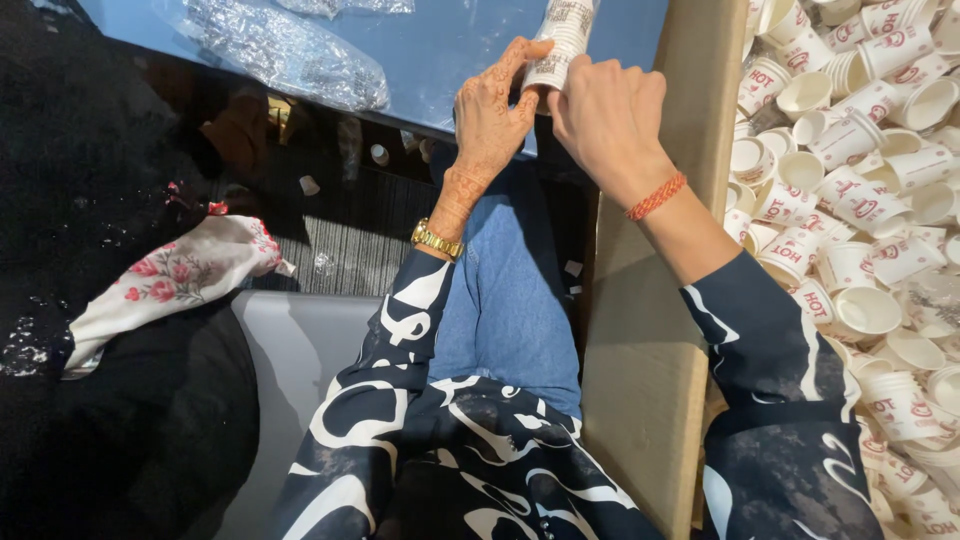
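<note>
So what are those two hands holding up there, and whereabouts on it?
A stack of white paper cups, gripped at its lower end by the left hand and right hand.

The person wears a dark navy top with big white curved shapes printed on it, and the long sleeves reach almost to the wrists. Under the top there are blue jeans. The left hand has a henna pattern drawn on its back, down to the wrist, and a gold metal watch. The right hand has a thin red thread bracelet on the wrist.
</note>
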